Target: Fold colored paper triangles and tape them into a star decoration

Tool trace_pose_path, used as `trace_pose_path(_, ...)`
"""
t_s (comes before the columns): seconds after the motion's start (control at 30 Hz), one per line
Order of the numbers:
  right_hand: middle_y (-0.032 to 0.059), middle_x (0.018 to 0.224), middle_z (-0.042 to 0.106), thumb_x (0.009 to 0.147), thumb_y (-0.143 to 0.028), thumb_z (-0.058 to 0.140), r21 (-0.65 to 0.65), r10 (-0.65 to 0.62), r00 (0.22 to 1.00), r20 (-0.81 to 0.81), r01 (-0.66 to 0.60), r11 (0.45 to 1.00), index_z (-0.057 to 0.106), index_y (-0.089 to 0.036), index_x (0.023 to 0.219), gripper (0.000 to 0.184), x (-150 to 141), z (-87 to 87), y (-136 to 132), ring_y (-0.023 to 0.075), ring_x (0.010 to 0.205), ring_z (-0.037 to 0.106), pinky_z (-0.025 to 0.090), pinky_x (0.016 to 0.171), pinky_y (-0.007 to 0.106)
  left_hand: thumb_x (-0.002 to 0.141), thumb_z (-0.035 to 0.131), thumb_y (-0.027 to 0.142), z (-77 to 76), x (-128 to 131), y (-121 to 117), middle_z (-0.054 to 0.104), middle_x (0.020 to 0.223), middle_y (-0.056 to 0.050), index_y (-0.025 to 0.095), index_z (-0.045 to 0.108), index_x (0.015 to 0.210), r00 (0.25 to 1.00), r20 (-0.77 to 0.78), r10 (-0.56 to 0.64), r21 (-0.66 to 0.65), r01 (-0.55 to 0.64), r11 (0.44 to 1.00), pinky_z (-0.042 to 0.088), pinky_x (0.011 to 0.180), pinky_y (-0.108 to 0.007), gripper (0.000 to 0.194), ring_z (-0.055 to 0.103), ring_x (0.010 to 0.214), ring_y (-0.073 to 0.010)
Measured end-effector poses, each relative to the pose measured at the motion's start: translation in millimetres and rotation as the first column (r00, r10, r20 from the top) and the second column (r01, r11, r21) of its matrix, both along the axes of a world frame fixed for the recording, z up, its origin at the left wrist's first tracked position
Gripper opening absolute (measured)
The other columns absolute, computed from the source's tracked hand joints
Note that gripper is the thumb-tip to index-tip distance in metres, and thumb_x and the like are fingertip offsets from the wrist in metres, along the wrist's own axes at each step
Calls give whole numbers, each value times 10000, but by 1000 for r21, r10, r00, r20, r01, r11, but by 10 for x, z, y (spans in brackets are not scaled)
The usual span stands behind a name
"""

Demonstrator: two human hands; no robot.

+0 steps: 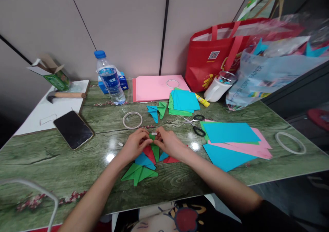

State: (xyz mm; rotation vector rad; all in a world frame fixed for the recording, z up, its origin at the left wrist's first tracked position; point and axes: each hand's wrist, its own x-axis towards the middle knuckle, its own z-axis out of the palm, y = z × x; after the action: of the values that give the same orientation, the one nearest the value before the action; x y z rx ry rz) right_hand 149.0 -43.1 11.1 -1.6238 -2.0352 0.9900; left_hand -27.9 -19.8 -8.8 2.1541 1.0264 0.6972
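My left hand point(137, 144) and my right hand point(171, 143) meet near the table's front middle, fingers pinched on the two sides of a green folded paper piece point(155, 151). A small white strip point(154, 133) shows between the fingertips. Red folded paper point(149, 153) and blue folded paper point(144, 161) fan out beside the green piece, and another green folded piece point(138, 173) lies at the near left. The right hand partly covers more blue and red paper. Behind the hands lie a blue folded piece point(153, 112) and a green one point(161, 109).
Scissors point(195, 122) lie right of the hands, near blue sheets point(231, 132). A tape roll point(132, 120) sits behind. Around are a phone point(74, 129), a hammer point(68, 94), a water bottle point(111, 79), a white mug point(218, 88), and a red bag point(205, 60).
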Motion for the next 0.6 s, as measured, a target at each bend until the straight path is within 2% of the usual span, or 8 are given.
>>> trace_pose_path(0.07,38,764,645,875,-160,499,4,1,999,32,-1,1000,527,-177,860,36,-6,35,15,159,712,606,372,593,232,837,517,217,-21,12,-5,574,876,-49,151,558,711,1000,-8,19,-2,-19,1000,456,683,-260,147,554,767,-141)
trace_pose_path(0.17,35,717,631,905,-162,427,24,52,991,125,-55,998,551,-173,744,204,-20,66,46,142,670,580,352,594,234,782,521,126,-69,30,-19,548,930,-51,146,530,712,1000,17,18,-51,-17,999,450,597,-218,73,537,675,-102)
trace_pose_path(0.27,66,771,650,886,-160,440,56,81,965,250,-98,994,592,-159,741,211,-34,59,76,167,723,588,354,628,256,751,507,77,-96,37,-31,527,949,-49,148,529,767,999,49,16,-90,-11,996,456,579,-207,75,535,668,-94)
trace_pose_path(0.5,110,884,669,876,-206,442,8,112,928,355,-123,992,650,-161,764,240,-75,55,103,219,821,624,393,677,286,831,447,86,-90,1,-11,558,965,-73,143,609,758,1000,7,-12,-27,12,1000,475,795,-296,187,568,896,-162)
trace_pose_path(0.6,131,890,667,872,-214,452,-28,112,917,383,-110,994,659,-153,761,242,-107,94,101,245,846,631,410,691,302,814,453,57,-124,-7,-4,563,985,-78,141,630,787,1000,0,-20,-14,20,1000,473,817,-305,198,574,918,-167)
